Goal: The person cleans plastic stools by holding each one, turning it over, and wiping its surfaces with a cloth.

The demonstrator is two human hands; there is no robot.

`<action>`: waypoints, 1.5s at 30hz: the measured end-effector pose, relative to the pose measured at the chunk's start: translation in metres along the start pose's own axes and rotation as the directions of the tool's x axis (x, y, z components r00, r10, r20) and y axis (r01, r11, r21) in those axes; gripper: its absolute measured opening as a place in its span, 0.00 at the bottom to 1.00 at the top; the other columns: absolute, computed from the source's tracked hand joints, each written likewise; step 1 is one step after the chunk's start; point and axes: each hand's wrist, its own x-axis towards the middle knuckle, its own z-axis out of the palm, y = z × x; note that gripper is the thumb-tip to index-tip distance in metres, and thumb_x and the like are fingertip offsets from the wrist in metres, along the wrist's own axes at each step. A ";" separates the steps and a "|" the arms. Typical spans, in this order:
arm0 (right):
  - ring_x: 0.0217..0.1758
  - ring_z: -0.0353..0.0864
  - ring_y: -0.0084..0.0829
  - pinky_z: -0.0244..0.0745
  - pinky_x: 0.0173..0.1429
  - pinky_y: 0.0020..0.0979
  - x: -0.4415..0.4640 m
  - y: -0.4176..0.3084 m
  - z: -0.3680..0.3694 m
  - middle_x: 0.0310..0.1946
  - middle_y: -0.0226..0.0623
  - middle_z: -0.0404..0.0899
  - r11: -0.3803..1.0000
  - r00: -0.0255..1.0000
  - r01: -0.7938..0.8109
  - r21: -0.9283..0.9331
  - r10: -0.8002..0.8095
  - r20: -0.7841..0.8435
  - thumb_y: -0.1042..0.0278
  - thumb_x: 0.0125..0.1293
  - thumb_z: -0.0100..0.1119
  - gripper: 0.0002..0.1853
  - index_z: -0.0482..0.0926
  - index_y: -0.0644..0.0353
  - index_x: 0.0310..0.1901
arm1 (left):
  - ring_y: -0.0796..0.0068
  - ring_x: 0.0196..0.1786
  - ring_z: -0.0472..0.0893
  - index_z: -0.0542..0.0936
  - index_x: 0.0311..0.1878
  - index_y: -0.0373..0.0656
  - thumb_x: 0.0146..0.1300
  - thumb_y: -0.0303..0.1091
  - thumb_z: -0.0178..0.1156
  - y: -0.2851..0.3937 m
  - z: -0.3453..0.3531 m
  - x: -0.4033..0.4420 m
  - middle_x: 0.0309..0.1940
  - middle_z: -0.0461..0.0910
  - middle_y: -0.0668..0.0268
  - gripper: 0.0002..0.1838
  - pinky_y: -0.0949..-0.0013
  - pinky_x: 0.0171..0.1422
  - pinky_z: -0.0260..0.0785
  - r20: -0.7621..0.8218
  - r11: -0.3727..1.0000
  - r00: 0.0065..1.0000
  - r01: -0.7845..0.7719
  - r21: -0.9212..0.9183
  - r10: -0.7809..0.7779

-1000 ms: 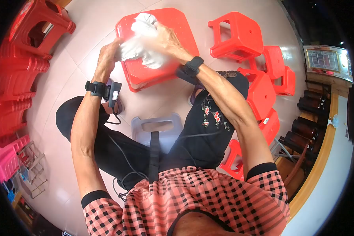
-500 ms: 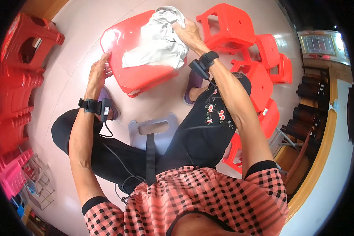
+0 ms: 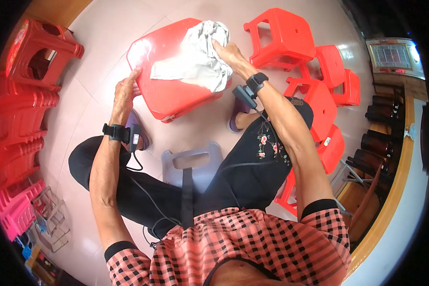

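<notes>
A red plastic stool (image 3: 162,93) stands on the floor before my feet, its seat facing up. Crumpled white cloth (image 3: 190,66) lies over the right half of that seat, one flat flap reaching toward the middle. My right hand (image 3: 229,53) grips the bunched cloth at the seat's far right edge, thumb on top and the other fingers partly hidden. At the left edge, my left hand (image 3: 125,93) holds the stool, with the thumb by the rim and the fingers against the side.
More red stools (image 3: 291,35) stand to the right. Stacked red stools (image 3: 21,109) line the left, with pink stools (image 3: 21,207) nearer. A grey stool (image 3: 193,164) is between my legs. Dark cylindrical objects (image 3: 381,109) sit on a shelf at far right.
My right hand and the cloth have shifted slightly toward me across the seat. My left hand stays at the stool's edge. The whole view has moved a little.
</notes>
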 end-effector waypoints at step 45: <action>0.43 0.82 0.34 0.78 0.48 0.33 -0.072 -0.060 -0.039 0.40 0.43 0.82 0.592 0.713 0.700 0.399 -0.603 -0.357 0.51 0.59 0.64 0.27 0.78 0.68 0.49 | 0.75 0.48 0.81 0.76 0.54 0.37 0.69 0.45 0.57 0.112 -0.026 -0.048 0.49 0.81 0.63 0.21 0.70 0.54 0.73 -0.095 0.836 0.900 -0.430 -0.341 0.425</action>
